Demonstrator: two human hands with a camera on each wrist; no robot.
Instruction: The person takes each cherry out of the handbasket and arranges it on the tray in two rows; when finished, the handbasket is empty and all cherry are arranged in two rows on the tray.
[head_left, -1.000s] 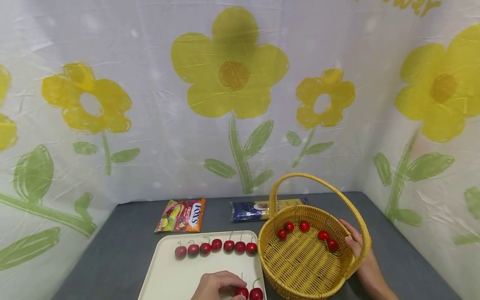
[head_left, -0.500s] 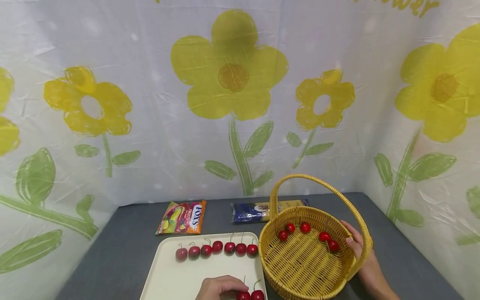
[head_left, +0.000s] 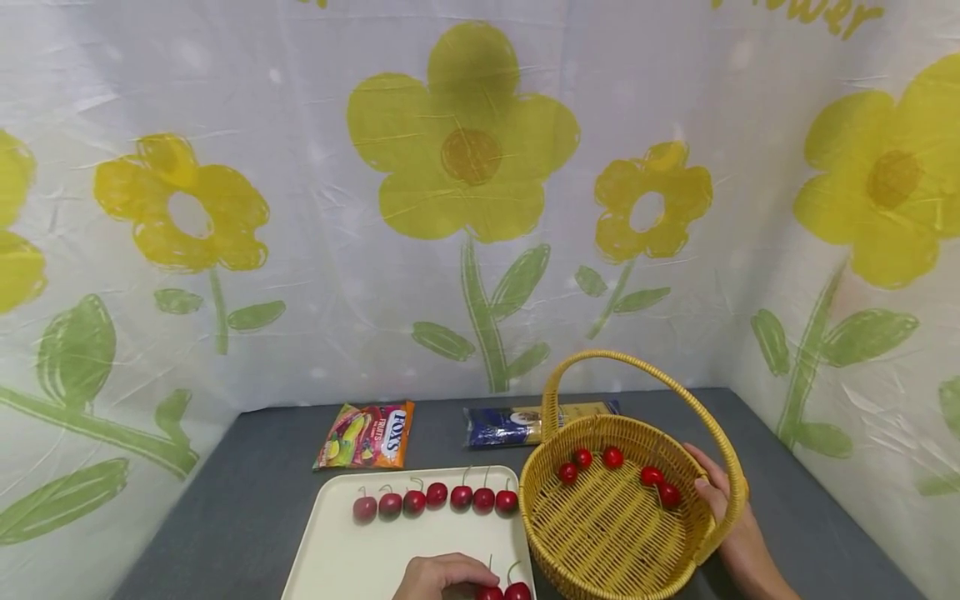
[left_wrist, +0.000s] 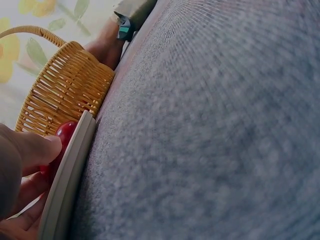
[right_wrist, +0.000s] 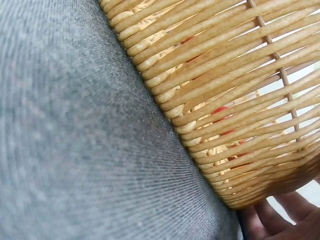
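At the front right of the cream tray, my left hand pinches a red cherry. In the left wrist view the thumb presses on a cherry just inside the tray edge; some fingers are partly hidden. Another stemmed cherry lies right beside it. My right hand holds the far right side of the yellow wicker basket, thumb at the rim. Several cherries lie inside the basket. Fingers show under its side in the right wrist view.
A row of several cherries lines the tray's back part. Behind it lie a Foxs candy bag and a blue and gold packet. The basket's tall handle arches above it. Flowered cloth hangs behind the grey table.
The view has shifted slightly, so everything sits a little lower and further right. My left hand stays at the same cherry, and my right hand keeps its hold on the basket.
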